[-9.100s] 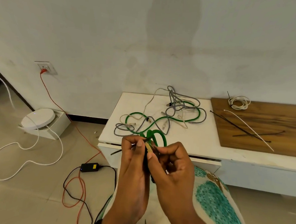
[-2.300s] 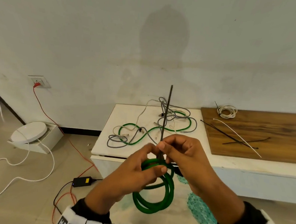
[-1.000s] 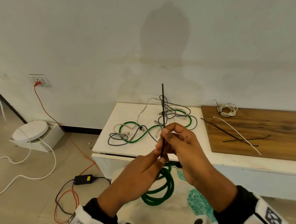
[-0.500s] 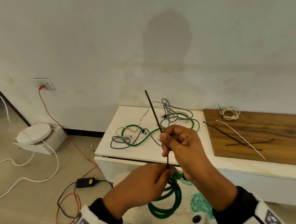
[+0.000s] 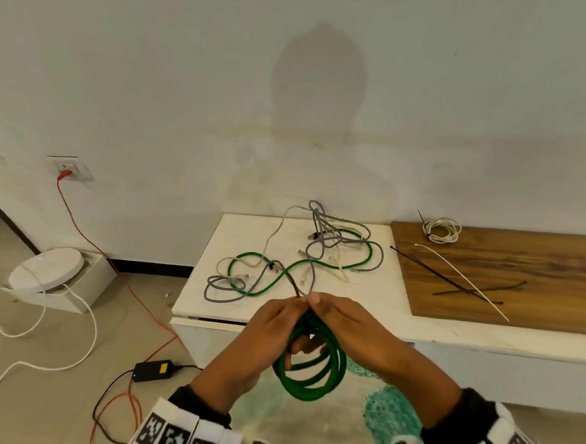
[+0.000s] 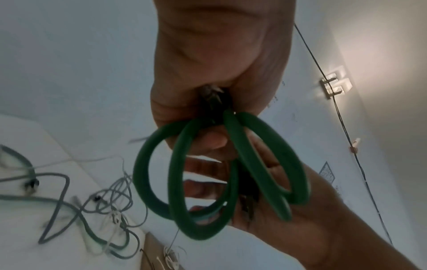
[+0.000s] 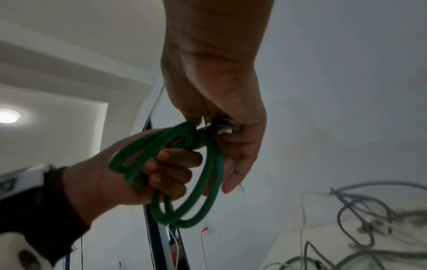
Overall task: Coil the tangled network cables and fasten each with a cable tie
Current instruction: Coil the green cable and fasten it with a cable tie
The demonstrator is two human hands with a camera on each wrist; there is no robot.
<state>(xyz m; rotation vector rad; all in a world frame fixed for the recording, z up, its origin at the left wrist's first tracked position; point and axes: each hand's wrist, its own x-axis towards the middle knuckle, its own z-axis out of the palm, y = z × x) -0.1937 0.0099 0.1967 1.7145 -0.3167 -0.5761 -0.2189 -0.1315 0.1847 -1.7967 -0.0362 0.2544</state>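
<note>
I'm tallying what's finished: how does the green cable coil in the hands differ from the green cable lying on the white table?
The held green cable coil is wound into tight stacked loops; the green cable on the white table sprawls in loose curves. The coil hangs off the table between the left hand and right hand; the other lies tangled with grey cables. Both look the same green.

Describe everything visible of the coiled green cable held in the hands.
The green cable coil is a thick, matte, rubbery-looking cord wound into about three or four loose loops, hanging upright in front of the white table. The left hand has its fingers curled through the loops; the right hand pinches the top, where a plug end shows in the wrist views. A thin dark cable tie sticks up from the pinch point. Whether it is locked cannot be told.
</note>
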